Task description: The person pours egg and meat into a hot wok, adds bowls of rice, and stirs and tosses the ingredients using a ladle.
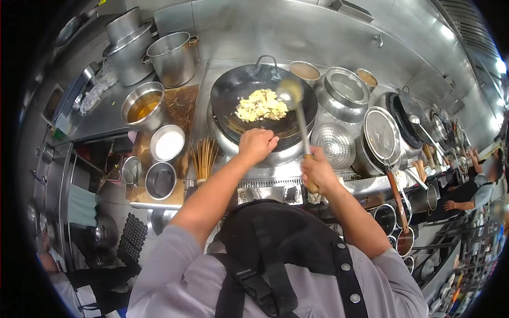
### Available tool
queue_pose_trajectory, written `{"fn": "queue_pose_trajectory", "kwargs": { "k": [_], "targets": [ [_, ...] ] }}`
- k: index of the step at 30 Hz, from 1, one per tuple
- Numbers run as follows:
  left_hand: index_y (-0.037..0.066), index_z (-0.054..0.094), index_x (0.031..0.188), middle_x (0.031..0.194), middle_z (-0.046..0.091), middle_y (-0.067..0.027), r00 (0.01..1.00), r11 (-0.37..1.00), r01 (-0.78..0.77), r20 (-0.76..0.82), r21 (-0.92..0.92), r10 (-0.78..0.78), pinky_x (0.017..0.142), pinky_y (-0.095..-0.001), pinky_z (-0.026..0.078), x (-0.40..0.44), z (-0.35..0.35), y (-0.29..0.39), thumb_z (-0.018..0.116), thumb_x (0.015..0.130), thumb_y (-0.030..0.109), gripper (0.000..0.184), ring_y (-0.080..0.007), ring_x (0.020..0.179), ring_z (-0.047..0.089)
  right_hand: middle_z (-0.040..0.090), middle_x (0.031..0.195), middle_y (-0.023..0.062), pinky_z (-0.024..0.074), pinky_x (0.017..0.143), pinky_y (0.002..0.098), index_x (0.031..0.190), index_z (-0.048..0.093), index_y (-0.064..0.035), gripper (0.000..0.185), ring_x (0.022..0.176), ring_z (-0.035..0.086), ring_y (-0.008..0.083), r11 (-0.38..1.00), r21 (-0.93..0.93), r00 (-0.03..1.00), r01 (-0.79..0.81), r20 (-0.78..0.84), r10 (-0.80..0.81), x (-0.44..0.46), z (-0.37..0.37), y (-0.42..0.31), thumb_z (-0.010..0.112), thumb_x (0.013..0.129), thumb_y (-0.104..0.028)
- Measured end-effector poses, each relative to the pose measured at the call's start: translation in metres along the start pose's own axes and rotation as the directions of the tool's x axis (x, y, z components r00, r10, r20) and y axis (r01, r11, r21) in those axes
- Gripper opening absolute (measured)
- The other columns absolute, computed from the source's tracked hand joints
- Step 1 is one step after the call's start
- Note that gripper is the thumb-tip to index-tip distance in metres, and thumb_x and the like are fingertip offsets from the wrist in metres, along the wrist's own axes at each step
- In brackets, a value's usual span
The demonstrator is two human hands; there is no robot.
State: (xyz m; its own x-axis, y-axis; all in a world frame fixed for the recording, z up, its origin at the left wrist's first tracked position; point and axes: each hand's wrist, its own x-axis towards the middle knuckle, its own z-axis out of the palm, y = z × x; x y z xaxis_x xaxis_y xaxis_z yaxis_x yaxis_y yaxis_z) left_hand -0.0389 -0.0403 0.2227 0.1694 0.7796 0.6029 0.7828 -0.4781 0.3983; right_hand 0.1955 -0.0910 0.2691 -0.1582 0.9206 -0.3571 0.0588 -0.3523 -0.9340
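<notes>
A large black wok (pixel 225 90) sits on the stove, with yellow scrambled egg mixed with small brown bits (pixel 260 106) in its middle. My left hand (pixel 257 144) is closed at the wok's near edge; whether it grips the rim or a handle there is hidden. In my right hand (pixel 318 172) is the wooden handle of a ladle (pixel 289 96). The ladle's bowl, blurred by motion, is over the right side of the wok, just right of the egg.
Left stand a pot of orange-brown liquid (pixel 144 107), a bowl of white contents (pixel 167 143) and a bamboo brush (pixel 204 158). Right are a perforated strainer (pixel 333 146), a lidded pot (pixel 345 90) and a mesh skimmer (pixel 382 132). Another person (pixel 472 193) stands far right.
</notes>
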Motion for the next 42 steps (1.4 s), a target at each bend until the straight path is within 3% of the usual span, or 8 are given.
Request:
{"fn": "queue_pose_trajectory", "kwargs": {
  "k": [2, 7, 10, 13, 14, 27, 39, 42],
  "targets": [
    [0.008, 0.060, 0.069, 0.070, 0.063, -0.0116, 1.000, 1.000, 0.020, 0.017, 0.000, -0.020, 0.067, -0.0513, 0.050, -0.001, 0.002, -0.002, 0.068, 0.092, 0.034, 0.036, -0.0365, 0.073, 0.064, 0.057, 0.081, 0.0078, 0.0447, 0.041, 0.0317, 0.151, 0.034, -0.0087, 0.058, 0.051, 0.053, 0.0147, 0.957, 0.273, 0.984, -0.093, 0.170, 0.047, 0.007, 0.015, -0.016, 0.058, 0.099, -0.009],
    [0.008, 0.059, 0.069, 0.069, 0.062, -0.0111, 1.000, 1.000, -0.005, -0.031, -0.017, 0.005, 0.067, -0.0506, 0.050, -0.006, 0.004, -0.008, 0.072, 0.090, 0.033, 0.035, -0.0358, 0.072, 0.063, 0.058, 0.081, 0.0076, 0.0434, 0.041, 0.0310, 0.151, 0.034, -0.0108, 0.058, 0.049, 0.050, 0.0146, 0.979, 0.202, 0.980, -0.009, 0.197, -0.032, -0.033, 0.023, -0.038, 0.058, 0.099, -0.009],
    [0.008, 0.059, 0.069, 0.069, 0.062, -0.0109, 0.998, 1.000, -0.024, -0.051, -0.016, 0.024, 0.066, -0.0500, 0.050, -0.004, 0.005, -0.010, 0.072, 0.089, 0.032, 0.035, -0.0356, 0.071, 0.063, 0.057, 0.080, 0.0064, 0.0412, 0.041, 0.0306, 0.151, 0.035, -0.0172, 0.055, 0.048, 0.048, 0.0138, 0.872, 0.456, 0.949, -0.176, 0.313, 0.027, -0.032, 0.007, -0.032, 0.058, 0.101, -0.014],
    [0.008, 0.060, 0.069, 0.070, 0.063, -0.0106, 0.999, 0.999, -0.028, -0.032, -0.017, 0.028, 0.066, -0.0496, 0.050, -0.006, 0.002, -0.009, 0.073, 0.089, 0.032, 0.034, -0.0353, 0.071, 0.063, 0.056, 0.079, 0.0055, 0.0409, 0.041, 0.0306, 0.152, 0.035, -0.0211, 0.056, 0.048, 0.047, 0.0135, 0.895, 0.340, 0.931, -0.289, 0.318, 0.180, 0.027, 0.013, 0.002, 0.058, 0.101, -0.015],
    [0.008, 0.060, 0.069, 0.070, 0.063, -0.0104, 1.000, 1.000, -0.017, -0.021, -0.013, 0.017, 0.066, -0.0494, 0.050, -0.004, 0.002, -0.008, 0.073, 0.089, 0.032, 0.034, -0.0351, 0.071, 0.063, 0.056, 0.079, 0.0053, 0.0403, 0.042, 0.0302, 0.153, 0.035, -0.0219, 0.058, 0.048, 0.047, 0.0138, 0.996, 0.036, 0.968, -0.077, 0.240, 0.066, 0.033, 0.021, 0.006, 0.059, 0.101, -0.015],
    [0.008, 0.060, 0.070, 0.072, 0.063, -0.0108, 0.999, 0.999, -0.032, -0.017, -0.024, 0.032, 0.067, -0.0487, 0.051, -0.001, 0.006, -0.012, 0.072, 0.090, 0.030, 0.032, -0.0350, 0.072, 0.063, 0.057, 0.076, 0.0071, 0.0400, 0.041, 0.0304, 0.153, 0.035, -0.0135, 0.057, 0.049, 0.049, 0.0149, 0.904, 0.363, 0.926, -0.227, 0.369, 0.084, 0.024, 0.012, -0.021, 0.057, 0.100, -0.013],
    [0.007, 0.062, 0.070, 0.071, 0.065, -0.0106, 0.996, 0.999, 0.025, 0.087, 0.021, -0.027, 0.069, -0.0491, 0.052, 0.003, 0.002, -0.011, 0.069, 0.091, 0.035, 0.035, -0.0344, 0.074, 0.066, 0.057, 0.074, 0.0029, 0.0411, 0.042, 0.0289, 0.151, 0.037, -0.0119, 0.054, 0.051, 0.051, 0.0115, 0.996, 0.042, 0.980, -0.074, 0.191, 0.064, 0.056, -0.015, -0.014, 0.057, 0.100, -0.014],
    [0.007, 0.062, 0.070, 0.071, 0.066, -0.0115, 0.988, 0.998, 0.056, 0.142, -0.004, -0.055, 0.067, -0.0488, 0.051, -0.001, -0.006, -0.004, 0.069, 0.091, 0.035, 0.036, -0.0348, 0.073, 0.067, 0.054, 0.070, 0.0001, 0.0439, 0.046, 0.0290, 0.153, 0.041, -0.0136, 0.057, 0.053, 0.053, 0.0100, 0.935, -0.355, 0.950, -0.019, 0.285, 0.127, -0.014, -0.053, -0.026, 0.060, 0.099, -0.013]
  ]
}}
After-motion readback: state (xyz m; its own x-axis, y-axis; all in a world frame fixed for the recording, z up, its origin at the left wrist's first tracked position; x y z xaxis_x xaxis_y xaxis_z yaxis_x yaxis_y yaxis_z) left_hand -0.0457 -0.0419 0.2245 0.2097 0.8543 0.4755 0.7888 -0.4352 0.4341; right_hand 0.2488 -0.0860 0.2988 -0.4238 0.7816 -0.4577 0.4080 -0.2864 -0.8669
